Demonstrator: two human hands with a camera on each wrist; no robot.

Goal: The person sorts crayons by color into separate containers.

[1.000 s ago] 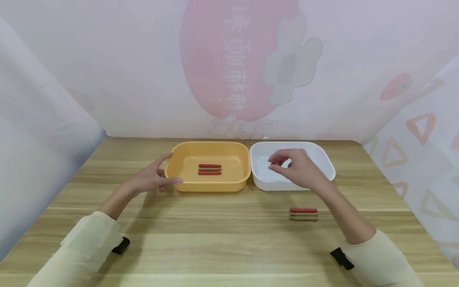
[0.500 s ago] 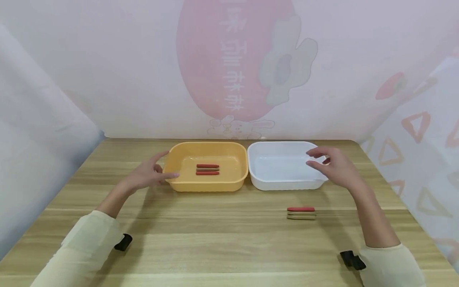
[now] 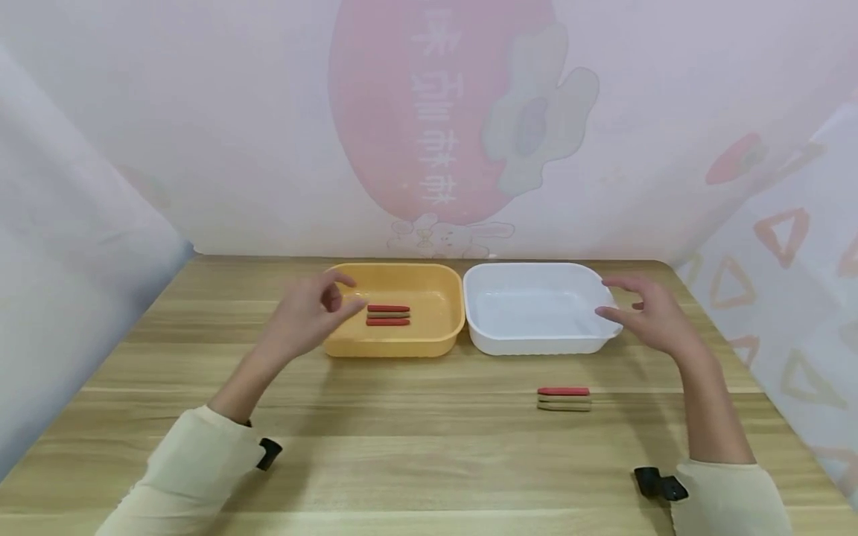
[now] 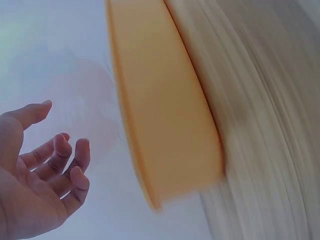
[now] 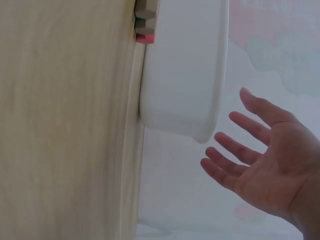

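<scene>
My left hand (image 3: 333, 298) hovers over the near-left corner of the yellow tray (image 3: 442, 339); its fingers are loosely curled and hold nothing. The left wrist view shows the same hand (image 4: 47, 165) empty beside the blurred yellow tray (image 4: 160, 115). Three short sticks (image 3: 388, 315), red, tan and red, lie side by side inside that tray. My right hand (image 3: 620, 301) is spread just off the right rim of the white tray (image 3: 536, 345), apart from it. In the right wrist view the right hand (image 5: 250, 155) is open next to the white tray (image 5: 185, 75).
A second set of sticks (image 3: 564, 399), red on top of tan ones, lies on the wooden table (image 3: 415, 447) in front of the white tray; they also show as sticks (image 5: 145, 20) in the right wrist view. Pale printed curtains close in the back and both sides.
My left hand has lifted off the yellow tray's left rim and moved right, above its corner. My right hand has swung from over the white tray to its right side.
</scene>
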